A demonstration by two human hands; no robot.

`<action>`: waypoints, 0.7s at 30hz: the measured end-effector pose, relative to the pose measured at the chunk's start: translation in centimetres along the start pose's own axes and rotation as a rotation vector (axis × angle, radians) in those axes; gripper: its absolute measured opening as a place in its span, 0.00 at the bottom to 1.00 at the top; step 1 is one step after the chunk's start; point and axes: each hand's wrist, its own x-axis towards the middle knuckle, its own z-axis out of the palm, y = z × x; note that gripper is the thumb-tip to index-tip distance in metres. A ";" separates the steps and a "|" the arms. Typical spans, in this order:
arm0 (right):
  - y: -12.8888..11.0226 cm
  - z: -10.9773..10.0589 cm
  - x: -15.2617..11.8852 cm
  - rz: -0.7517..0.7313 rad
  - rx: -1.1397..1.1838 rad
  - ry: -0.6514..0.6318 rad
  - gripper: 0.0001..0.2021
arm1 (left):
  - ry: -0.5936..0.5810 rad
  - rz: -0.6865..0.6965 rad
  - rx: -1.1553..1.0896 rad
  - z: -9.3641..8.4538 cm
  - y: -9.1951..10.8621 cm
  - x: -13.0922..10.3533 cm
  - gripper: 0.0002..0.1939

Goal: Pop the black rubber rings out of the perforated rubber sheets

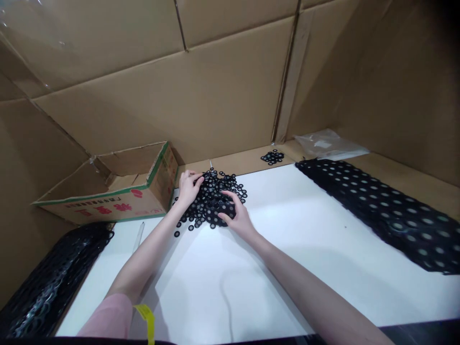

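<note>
Many round black rings [205, 197] touch left hand [189, 186], grip unclear; right hand [240, 218] clasps a dotted piece [216, 214].

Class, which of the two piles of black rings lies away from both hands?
The small pile near the back cardboard wall; the large pile has the left hand and right hand at it.

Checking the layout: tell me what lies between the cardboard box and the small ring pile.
In the head view, a large heap of black rings lies there, with the left hand and right hand both at it.
</note>
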 end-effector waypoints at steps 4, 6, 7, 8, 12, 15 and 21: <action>0.6 0.2 0.2 0.016 0.044 0.051 0.30 | -0.086 0.238 -0.025 -0.8 2.3 -1.9 0.12; 0.8 0.3 0.3 -0.003 0.058 0.078 0.30 | -0.256 0.361 -0.111 -0.7 3.3 -3.4 0.12; 0.9 0.4 0.3 -0.020 0.057 0.086 0.29 | -0.322 0.411 -0.131 -0.5 3.6 -4.1 0.13; 0.9 0.4 0.3 -0.036 0.052 0.089 0.28 | -0.365 0.449 -0.131 -0.2 3.9 -4.8 0.13; 0.7 0.4 0.1 -0.068 0.008 0.070 0.28 | -0.350 0.493 -0.052 0.9 4.0 -6.2 0.14; 0.4 0.4 -0.2 -0.046 -0.029 0.045 0.29 | -0.321 0.501 -0.020 1.3 4.0 -6.3 0.12; -0.6 0.5 -0.4 -0.014 -0.098 0.002 0.30 | -0.355 0.428 -0.026 1.9 4.1 -6.6 0.15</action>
